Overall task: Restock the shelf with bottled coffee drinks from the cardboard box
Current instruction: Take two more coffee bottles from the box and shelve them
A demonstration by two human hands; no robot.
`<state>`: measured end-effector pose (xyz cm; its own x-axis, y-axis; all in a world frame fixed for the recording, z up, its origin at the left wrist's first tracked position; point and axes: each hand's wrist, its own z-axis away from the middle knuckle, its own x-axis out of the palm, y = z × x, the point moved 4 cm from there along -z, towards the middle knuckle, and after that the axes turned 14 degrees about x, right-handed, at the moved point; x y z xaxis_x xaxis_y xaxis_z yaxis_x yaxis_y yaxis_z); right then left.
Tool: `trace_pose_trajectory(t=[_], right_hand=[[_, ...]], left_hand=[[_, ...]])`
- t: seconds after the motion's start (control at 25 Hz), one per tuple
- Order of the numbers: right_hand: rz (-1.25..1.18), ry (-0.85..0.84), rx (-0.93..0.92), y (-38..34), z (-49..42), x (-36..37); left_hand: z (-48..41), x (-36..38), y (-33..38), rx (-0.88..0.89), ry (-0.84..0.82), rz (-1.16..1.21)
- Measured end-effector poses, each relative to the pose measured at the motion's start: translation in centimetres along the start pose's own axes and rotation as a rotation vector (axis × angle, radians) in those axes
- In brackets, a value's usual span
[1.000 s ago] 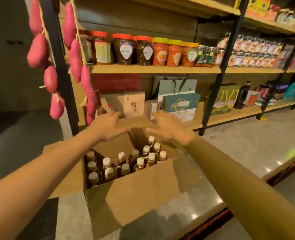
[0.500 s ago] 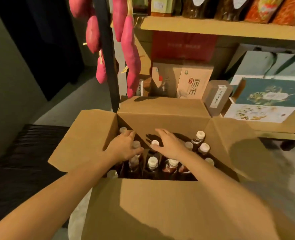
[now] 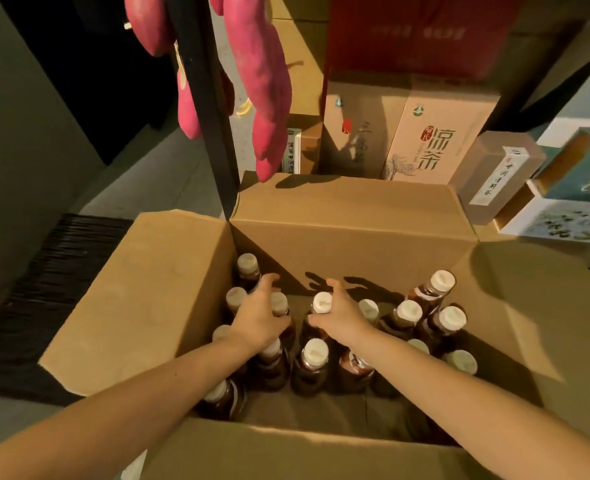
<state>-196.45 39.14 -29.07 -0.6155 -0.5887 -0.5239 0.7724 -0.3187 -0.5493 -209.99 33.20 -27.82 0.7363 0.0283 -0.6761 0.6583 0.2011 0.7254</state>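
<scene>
An open cardboard box (image 3: 342, 230) stands on the floor before the shelf, with several dark bottled coffee drinks with pale caps upright inside. My left hand (image 3: 257, 318) is down in the box, its fingers curled round a bottle (image 3: 279, 304) on the left side. My right hand (image 3: 343, 315) grips the neck of a white-capped bottle (image 3: 322, 303) in the middle. Other bottles (image 3: 442, 318) stand untouched at the right of the box.
A black shelf post (image 3: 207, 98) rises just behind the box's far left corner, with pink stuffed sweet potatoes (image 3: 262, 84) hanging beside it. Tea cartons (image 3: 438, 133) and gift boxes fill the low shelf behind. A dark mat (image 3: 51, 258) lies on the left.
The view has dropped from the shelves down into the box. Both hands went from the box's far flap down among the bottles and now close round one bottle each.
</scene>
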Motion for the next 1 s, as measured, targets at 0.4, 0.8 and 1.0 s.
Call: trace_pose_trajectory(t=[0.4, 0.8, 1.0], right_hand=[[0.116, -0.056, 0.006, 0.5, -2.0, 0.1], [0.077, -0.015, 0.034, 1.1, -2.7, 0.9], [-0.008, -0.037, 0.015, 0.7, -2.1, 0.6]], left_hand=[[-0.9, 1.6, -2.1, -0.441, -0.032, 0.372], [-0.6, 1.5, -2.2, -0.265, 0.034, 0.234], [-0.5, 1.4, -1.4, -0.197, 0.072, 0.258]])
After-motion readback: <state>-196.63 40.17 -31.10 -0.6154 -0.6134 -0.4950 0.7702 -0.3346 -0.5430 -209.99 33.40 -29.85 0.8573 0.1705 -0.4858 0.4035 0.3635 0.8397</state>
